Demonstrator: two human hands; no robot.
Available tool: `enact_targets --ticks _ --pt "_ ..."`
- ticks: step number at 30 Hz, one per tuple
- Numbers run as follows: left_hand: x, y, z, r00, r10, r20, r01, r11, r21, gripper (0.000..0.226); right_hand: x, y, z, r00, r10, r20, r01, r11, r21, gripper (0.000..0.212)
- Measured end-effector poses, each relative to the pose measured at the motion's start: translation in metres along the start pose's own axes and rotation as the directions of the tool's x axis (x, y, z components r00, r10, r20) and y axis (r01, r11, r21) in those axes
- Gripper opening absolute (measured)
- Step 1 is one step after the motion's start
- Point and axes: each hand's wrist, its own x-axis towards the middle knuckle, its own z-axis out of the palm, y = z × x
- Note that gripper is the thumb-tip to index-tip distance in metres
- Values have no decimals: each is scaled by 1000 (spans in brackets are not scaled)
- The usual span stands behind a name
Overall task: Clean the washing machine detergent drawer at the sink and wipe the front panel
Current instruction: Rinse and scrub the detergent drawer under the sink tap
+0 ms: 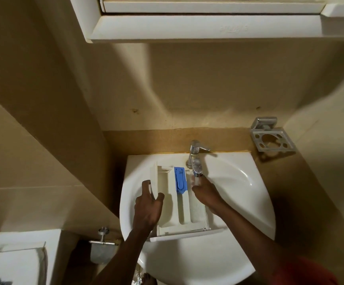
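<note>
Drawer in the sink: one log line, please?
left hand: grips drawer wall | right hand: in drawer under tap | sink: holds drawer

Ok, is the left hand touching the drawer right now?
Touching. The head view shows the left hand gripping the left wall of the drawer, fingers outside, thumb curled over the edge.

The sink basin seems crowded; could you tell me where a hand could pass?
Bare bowl: right of the right hand, to the sink rim, and in front of the detergent drawer. Crowded: left hand, drawer and tap fill the left and middle.
</note>
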Motion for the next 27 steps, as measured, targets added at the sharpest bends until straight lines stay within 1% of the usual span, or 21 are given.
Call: enact_targets --ticks 2,3,4,6,9,12,14,16,17,18,19,20,21,22,24,25,26,27 --pt "0 1 -2 1000 6 -10 -6 1000 10 42 -3 5 3 996 51 77 -63 985 160 40" --pt "0 1 -4 1000 3 -16 -3 1000 12 43 -9 10 3 985 100 143 -130 966 223 33" --pt "1 1 -5 1000 6 -24 -5 1000 11 44 -15 15 3 968 125 219 -179 952 248 27" --pt "2 2 -7 999 8 -36 -8 1000 18 46 -23 26 7 932 98 349 -182 959 218 29" --pt "6 1 -11 999 7 -50 -6 1000 20 46 -31 25 14 885 36 464 -104 987 121 27" --pt "7 -1 -11 1000 1 -28 -1 1000 10 44 -36 24 4 831 11 556 -57 996 65 37" --pt "7 -1 -11 1000 6 -27 -6 1000 14 43 -37 26 -12 845 33 534 -29 999 -16 34" --pt "7 0 -10 1000 3 -29 -3 1000 18 44 -32 25 -27 899 40 436 42 983 -178 33" --pt "8 0 -11 999 -2 -32 3 1000 23 45 -29 24 -30 916 44 399 83 952 -296 37" --pt "8 -1 -11 999 -2 -32 3 1000 26 45 -28 24 -31 918 55 392 115 911 -395 43" --pt "8 -1 -12 1000 -11 -28 11 1000 26 46 -30 23 -29 910 68 409 134 885 -447 46" --pt "8 -2 -12 1000 -9 -23 9 1000 22 46 -31 27 -26 903 82 422 127 886 -445 47" --pt "8 -1 -13 1000 -14 -14 14 1000 18 46 -30 32 -23 908 79 411 100 912 -397 43" --pt "9 -2 -13 1000 -16 -2 16 1000 8 47 -30 36 -21 933 66 353 51 949 -312 35" --pt "12 -2 -13 999 -43 34 44 999 -23 48 -29 41 -20 988 36 147 -20 994 -108 11" --pt "12 -2 -13 997 -64 52 66 997 -41 48 -28 40 -21 995 34 96 -28 998 -58 11" --pt "12 -3 -12 995 -80 65 84 995 -60 49 -26 40 -20 994 41 102 -36 998 -56 28" --pt "9 -3 -11 992 -98 78 104 991 -80 48 -26 38 -20 987 61 146 -48 995 -89 43"
